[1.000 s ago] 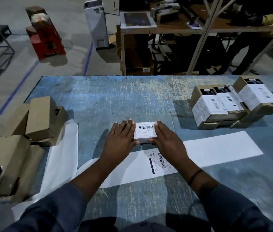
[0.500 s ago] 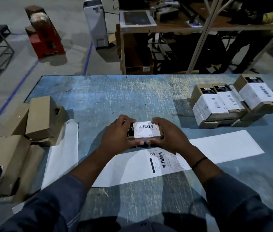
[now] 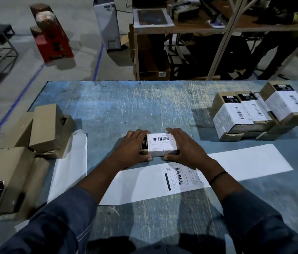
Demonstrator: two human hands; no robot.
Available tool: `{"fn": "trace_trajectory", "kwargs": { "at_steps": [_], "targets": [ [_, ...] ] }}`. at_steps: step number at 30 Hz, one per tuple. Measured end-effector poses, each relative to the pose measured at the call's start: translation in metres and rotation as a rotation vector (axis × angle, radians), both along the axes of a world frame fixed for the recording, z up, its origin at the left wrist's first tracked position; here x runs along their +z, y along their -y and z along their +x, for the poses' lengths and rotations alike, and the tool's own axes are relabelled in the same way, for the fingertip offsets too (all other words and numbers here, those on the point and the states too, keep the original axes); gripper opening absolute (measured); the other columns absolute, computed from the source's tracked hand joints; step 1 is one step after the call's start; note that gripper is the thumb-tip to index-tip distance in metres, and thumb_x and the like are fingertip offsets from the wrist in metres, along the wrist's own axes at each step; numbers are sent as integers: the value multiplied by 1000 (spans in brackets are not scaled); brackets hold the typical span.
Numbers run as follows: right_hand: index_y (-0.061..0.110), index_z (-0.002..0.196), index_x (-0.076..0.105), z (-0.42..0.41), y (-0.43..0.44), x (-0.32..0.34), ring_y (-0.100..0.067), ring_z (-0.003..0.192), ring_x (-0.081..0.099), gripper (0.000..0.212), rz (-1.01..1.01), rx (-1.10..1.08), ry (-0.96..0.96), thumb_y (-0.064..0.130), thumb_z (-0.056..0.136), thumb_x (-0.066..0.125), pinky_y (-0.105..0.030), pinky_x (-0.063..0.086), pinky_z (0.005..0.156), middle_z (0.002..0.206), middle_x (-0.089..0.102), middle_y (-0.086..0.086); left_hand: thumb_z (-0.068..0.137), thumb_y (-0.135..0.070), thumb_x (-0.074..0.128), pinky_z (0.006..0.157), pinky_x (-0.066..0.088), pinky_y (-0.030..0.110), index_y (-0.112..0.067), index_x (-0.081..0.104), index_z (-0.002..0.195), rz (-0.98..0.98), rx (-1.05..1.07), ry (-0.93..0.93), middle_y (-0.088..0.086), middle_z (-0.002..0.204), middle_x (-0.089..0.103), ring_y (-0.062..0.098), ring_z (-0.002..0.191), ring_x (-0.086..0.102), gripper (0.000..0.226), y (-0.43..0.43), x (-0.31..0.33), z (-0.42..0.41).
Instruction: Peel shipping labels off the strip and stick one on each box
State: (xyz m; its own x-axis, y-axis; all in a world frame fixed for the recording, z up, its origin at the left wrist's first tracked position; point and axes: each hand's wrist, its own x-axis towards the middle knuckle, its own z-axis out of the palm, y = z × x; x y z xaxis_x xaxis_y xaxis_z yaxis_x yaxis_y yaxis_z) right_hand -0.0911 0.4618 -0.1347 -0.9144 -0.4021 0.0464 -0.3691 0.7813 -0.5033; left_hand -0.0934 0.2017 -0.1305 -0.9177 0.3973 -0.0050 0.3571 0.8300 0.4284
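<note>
A small cardboard box point(image 3: 160, 145) with a white barcode label on top sits at the table's middle. My left hand point(image 3: 131, 149) wraps its left end and my right hand point(image 3: 184, 149) wraps its right end, thumbs along the near side. Just in front lies the white label strip point(image 3: 245, 158), running left to right, with one printed label point(image 3: 181, 176) still on it under my right wrist. Several plain brown boxes point(image 3: 45, 125) lie at the left. Labelled boxes point(image 3: 254, 112) are stacked at the right.
The worn blue table point(image 3: 126, 107) ends at a far edge, with grey floor beyond. A loose white backing sheet point(image 3: 69, 162) lies by the plain boxes. Behind stand a wooden shelf unit point(image 3: 152, 52), a red machine point(image 3: 51, 33) and a white unit point(image 3: 108, 22).
My hands went from lying flat, pressing the label down over the box ends, to curling around the box and gripping it. The box has barely shifted.
</note>
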Motion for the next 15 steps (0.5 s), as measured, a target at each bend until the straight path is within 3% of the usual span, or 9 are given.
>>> {"fn": "trace_trajectory", "kwargs": {
  "at_steps": [4, 7, 9, 13, 15],
  "targets": [
    [34, 153, 31, -8, -4, 5, -10, 123, 49, 100, -19, 44, 68, 44, 73, 88, -37, 53, 93, 144, 38, 15, 69, -55, 87, 89, 34, 29, -32, 41, 144, 0, 15, -6, -10, 140, 49, 19, 125, 41, 92, 1, 3, -3],
    [32, 149, 35, -1, -5, 5, -12, 124, 49, 94, -8, 49, -39, 44, 73, 88, -37, 53, 91, 144, 40, 14, 67, -73, 78, 99, 34, 35, -33, 44, 140, -93, 22, -99, -11, 135, 53, 17, 123, 46, 90, 1, 4, 1],
    [25, 149, 37, 6, -6, 2, -15, 128, 47, 92, 4, 58, -149, 45, 75, 87, -35, 50, 96, 146, 40, 8, 68, -84, 69, 96, 36, 34, -36, 49, 134, -28, 57, -106, -16, 130, 56, 11, 117, 50, 84, 1, 5, 4],
    [15, 147, 42, 19, -6, -4, -20, 132, 45, 89, 2, 12, -277, 45, 77, 87, -32, 43, 104, 147, 41, -1, 91, -66, 59, 99, 46, 41, -39, 63, 126, 215, 78, -82, -20, 123, 66, 9, 112, 59, 45, 7, 6, -2],
    [13, 147, 42, 21, -5, -6, -21, 133, 45, 88, 7, 4, -294, 43, 77, 87, -35, 45, 105, 148, 41, -2, 94, -60, 55, 104, 44, 47, -40, 67, 125, 257, 56, -73, -20, 121, 68, 9, 116, 59, 38, 12, 7, -5]
  ]
}}
